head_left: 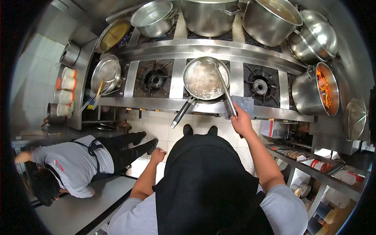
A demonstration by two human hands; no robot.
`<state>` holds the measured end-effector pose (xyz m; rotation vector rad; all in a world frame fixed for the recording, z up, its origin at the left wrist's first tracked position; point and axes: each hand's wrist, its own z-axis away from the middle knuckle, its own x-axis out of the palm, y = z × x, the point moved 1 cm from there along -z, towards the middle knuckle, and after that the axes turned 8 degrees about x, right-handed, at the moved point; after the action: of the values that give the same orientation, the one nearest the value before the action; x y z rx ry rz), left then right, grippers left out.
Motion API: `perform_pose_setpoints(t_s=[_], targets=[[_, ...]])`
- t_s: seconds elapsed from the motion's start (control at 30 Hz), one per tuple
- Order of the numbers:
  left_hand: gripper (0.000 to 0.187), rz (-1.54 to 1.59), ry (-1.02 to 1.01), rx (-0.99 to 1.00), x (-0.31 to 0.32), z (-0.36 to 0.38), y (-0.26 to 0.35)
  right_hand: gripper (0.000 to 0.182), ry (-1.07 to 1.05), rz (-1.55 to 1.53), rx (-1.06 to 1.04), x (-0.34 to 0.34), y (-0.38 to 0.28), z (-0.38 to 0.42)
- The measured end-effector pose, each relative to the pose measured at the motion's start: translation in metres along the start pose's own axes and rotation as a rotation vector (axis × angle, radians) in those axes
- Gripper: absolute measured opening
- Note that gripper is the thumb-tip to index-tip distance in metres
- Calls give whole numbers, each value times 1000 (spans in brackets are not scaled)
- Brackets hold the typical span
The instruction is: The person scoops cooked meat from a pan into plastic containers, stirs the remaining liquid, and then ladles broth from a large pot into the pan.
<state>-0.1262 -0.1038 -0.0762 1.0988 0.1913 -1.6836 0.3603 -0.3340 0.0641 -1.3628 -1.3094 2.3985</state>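
Observation:
A frying pan point(186, 83) sits on the middle front burner, its dark handle point(182, 113) pointing toward me and to the left. Inside is a bubbling whitish liquid point(203, 80) with small pale brown pieces. My right hand point(242, 120) is closed round the handle of a long metal ladle point(224, 84), whose head lies in the far side of the pan, partly hidden. A blue-grey cloth point(244, 105) hangs over the stove's front edge beside that hand. My left hand point(158, 156) hovers over the floor with fingers curled, away from the pan handle, holding nothing visible.
Large pots point(209, 19) line the back burners. A tall pot point(309, 90) of orange strips stands at right. At left are a bowl with a strainer point(107, 72) and several white tubs point(68, 84). A co-worker point(78, 168) bends over a steel counter point(90, 207) at left.

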Motion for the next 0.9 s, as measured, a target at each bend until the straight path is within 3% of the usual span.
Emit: perform_pose_setpoints(t_s=[0.07,0.17,0.23,0.27,0.3,0.33,0.4,0.43,0.47,0.53,0.57,0.67,0.7,0.8,0.9], targets=[[35,107,-85,-124,57,9,-111,67,7,29,-27,13,9,-6],[33,111,-147,-324,61,49,-135,68,93,-43,-187,25,17,-11],[31,41,-150,-299,82,59,-160,70,-289,-530,292,19,1,-9],[31,-33,-151,-266,88,59,-168,70,-289,-529,291,20,-1,-9],[30,-442,-303,-83,79,61,-156,70,-329,-719,337,19,-2,-9],[30,-440,-301,-74,70,59,-142,71,-364,-908,382,17,-3,-8],[31,-647,-305,7,48,48,-115,68,-369,-976,375,13,-7,-4],[27,-315,-113,-233,37,43,-101,65,-368,-1055,383,11,-9,0],[27,-318,-119,-220,25,33,-93,63,-368,-1138,391,11,-11,4],[21,29,224,-409,11,12,-96,63,-380,-1202,406,7,-13,13],[18,74,313,-277,1,0,-98,62,-408,-1267,412,5,-13,17],[19,69,338,-134,-7,-63,-138,64,-433,-1315,453,4,-20,34],[25,418,437,-186,-9,-78,-146,64,-420,-1319,458,6,-24,40],[24,171,445,-72,-100,-75,-48,60,-406,-1309,498,10,-32,63],[20,296,425,42,-154,-78,24,66,-392,-1255,539,18,-46,88]])
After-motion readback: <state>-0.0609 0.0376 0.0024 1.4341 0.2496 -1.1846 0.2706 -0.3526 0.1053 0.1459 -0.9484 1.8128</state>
